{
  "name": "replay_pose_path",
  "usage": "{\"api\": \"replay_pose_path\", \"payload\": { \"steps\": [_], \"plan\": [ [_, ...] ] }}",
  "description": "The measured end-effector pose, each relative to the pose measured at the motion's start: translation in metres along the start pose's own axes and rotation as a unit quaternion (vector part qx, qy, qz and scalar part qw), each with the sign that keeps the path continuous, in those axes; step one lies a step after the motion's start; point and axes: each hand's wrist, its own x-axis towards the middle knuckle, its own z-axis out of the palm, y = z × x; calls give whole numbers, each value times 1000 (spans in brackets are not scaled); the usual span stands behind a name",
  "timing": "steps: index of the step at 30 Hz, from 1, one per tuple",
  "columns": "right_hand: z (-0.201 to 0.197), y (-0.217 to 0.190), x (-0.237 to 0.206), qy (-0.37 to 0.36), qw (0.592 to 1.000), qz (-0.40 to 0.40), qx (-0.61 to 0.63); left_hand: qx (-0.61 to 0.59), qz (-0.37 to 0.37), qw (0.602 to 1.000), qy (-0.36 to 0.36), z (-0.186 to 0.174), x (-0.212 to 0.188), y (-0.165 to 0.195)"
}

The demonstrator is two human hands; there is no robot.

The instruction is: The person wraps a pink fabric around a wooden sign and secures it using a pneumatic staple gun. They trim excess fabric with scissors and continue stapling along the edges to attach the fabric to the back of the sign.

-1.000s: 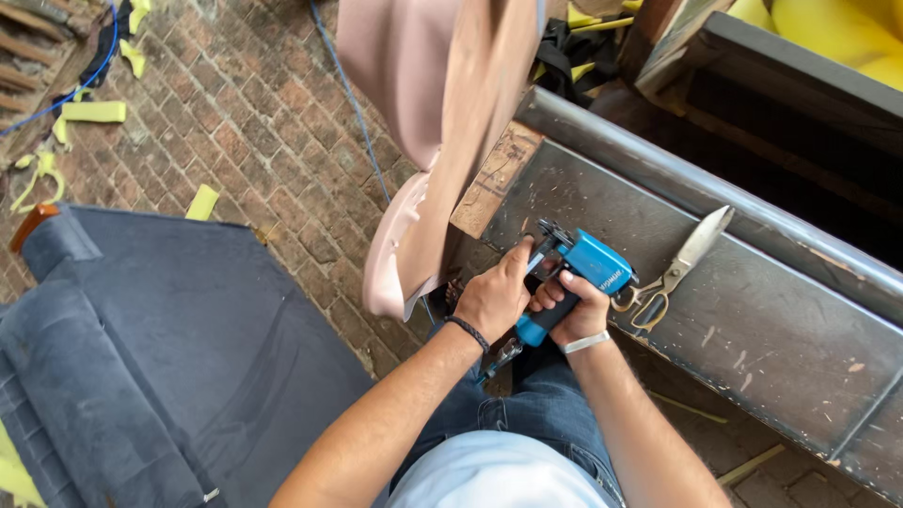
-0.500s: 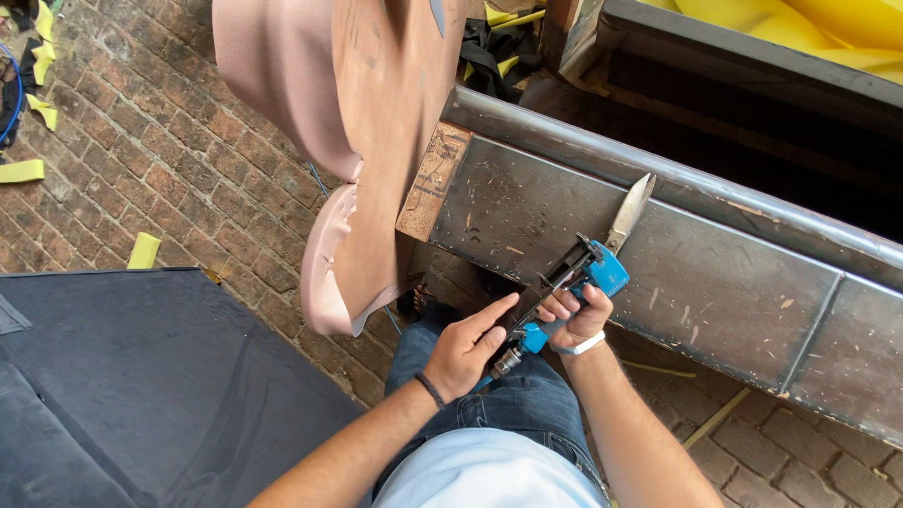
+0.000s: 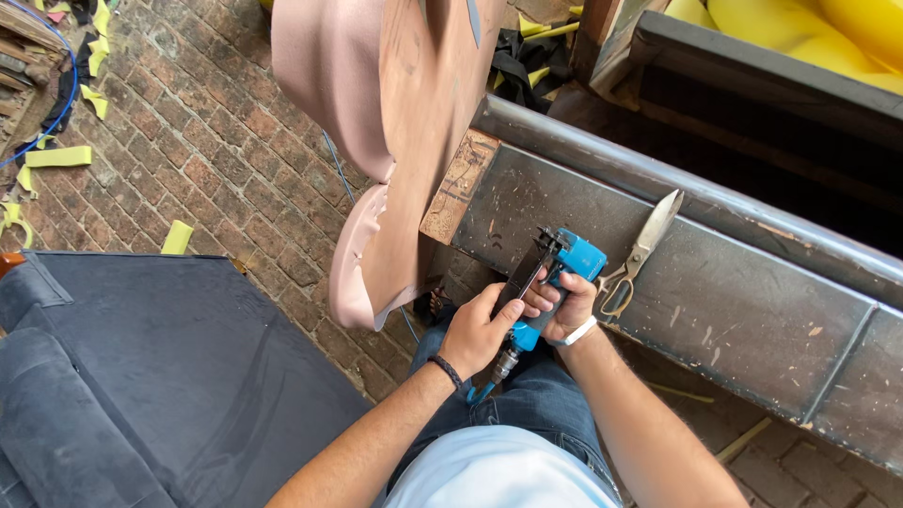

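A blue pneumatic staple gun (image 3: 564, 268) is held over the edge of a dark metal workbench (image 3: 734, 310). My right hand (image 3: 564, 310) wraps its grip from the right. My left hand (image 3: 475, 329) holds the black magazine and lower body from the left. A hose fitting hangs below the tool toward my lap. Just left of the hands stands a wooden panel (image 3: 428, 141) edge-on, covered on its far side with pink padded upholstery (image 3: 329, 85).
Large metal scissors (image 3: 640, 254) lie on the workbench right of the tool. A dark grey upholstered piece (image 3: 141, 376) fills the lower left. Yellow foam scraps (image 3: 56, 155) litter the brick floor. Yellow foam (image 3: 847, 28) sits behind the bench.
Both hands have stayed on the staple gun while it turned more upright. My head shifted, so the grey piece and the floor at left show more again.
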Motion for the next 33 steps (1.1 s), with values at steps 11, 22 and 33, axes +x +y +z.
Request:
{"api": "replay_pose_path", "payload": {
  "steps": [11,22,33],
  "plan": [
    [5,-14,10,-13,999,-7,39,79,-1,997,-6,5,20,-2],
    [19,-20,-2,-11,998,1,-69,-141,-14,990,-3,11,9,-24],
    [49,5,43,12,984,62,-164,-7,-28,994,107,-46,11,1]
  ]
}}
